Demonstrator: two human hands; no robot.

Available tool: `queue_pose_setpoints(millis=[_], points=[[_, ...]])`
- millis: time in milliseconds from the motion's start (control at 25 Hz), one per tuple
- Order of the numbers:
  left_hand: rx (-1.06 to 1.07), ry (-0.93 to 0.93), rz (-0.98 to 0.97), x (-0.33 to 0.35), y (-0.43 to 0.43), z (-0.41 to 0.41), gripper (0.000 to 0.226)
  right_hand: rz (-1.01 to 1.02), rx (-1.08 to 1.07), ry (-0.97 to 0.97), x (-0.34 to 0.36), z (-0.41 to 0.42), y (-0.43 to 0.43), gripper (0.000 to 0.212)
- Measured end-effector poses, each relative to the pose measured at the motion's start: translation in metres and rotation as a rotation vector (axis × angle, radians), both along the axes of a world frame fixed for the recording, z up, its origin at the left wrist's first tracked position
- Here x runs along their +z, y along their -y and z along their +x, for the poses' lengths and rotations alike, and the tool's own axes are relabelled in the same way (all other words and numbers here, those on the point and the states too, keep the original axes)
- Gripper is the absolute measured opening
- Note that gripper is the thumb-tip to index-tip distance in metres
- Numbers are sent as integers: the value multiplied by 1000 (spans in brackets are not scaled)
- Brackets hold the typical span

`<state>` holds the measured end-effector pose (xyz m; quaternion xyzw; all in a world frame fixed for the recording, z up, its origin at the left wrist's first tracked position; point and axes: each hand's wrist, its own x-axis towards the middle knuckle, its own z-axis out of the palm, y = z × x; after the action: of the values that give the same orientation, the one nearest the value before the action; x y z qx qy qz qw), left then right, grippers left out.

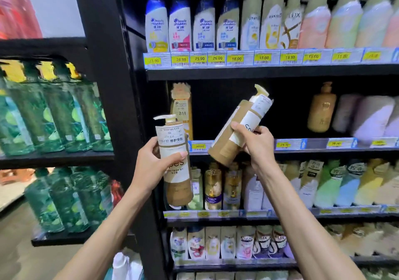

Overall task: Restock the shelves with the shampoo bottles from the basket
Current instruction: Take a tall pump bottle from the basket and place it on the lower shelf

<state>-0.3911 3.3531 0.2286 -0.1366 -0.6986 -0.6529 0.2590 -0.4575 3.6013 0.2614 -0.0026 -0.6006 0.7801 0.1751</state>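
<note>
My left hand (150,167) curls round the upright bottle (179,190), tan with a white label and pump; my right hand (258,144) grips the matching tilted bottle (238,116) across the shelf (323,151) front edge.

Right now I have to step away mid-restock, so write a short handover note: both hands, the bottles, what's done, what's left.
The left grip holds a tan pump bottle upright, in front of the left end of the second shelf.
The right grip holds a second tan bottle, tilted with its pump up and right, before the dark gap on that shelf.
Done: neither held bottle is shelved.
Left: probably stand both in the gap between the yellow 2-in-1 bottle and the amber bottle. Basket not in view.
</note>
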Motion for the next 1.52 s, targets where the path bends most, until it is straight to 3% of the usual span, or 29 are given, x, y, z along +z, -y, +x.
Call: queue_pose_setpoints(millis=[520, 600, 960, 1280, 1400, 1520], points=[[-13, -67, 2, 30, 11, -32, 60, -309, -113, 74, 13, -71, 29, 79], [-7, -70, -8, 32, 12, -35, 61, -229, -174, 81, 18, -78, 32, 78], [-21, -84, -9, 32, 14, -44, 63, 554, -437, -43, 10, -96, 52, 75], [-8, -40, -21, 22, 8, -57, 62, 813, -417, -92, 2, -102, 57, 87], [-6, -44, -18, 23, 8, -60, 59, 931, -285, -118, 3, -105, 39, 91], [12, -53, -26, 26, 11, -60, 63, 900, 124, -137, 17, -118, 2, 73]])
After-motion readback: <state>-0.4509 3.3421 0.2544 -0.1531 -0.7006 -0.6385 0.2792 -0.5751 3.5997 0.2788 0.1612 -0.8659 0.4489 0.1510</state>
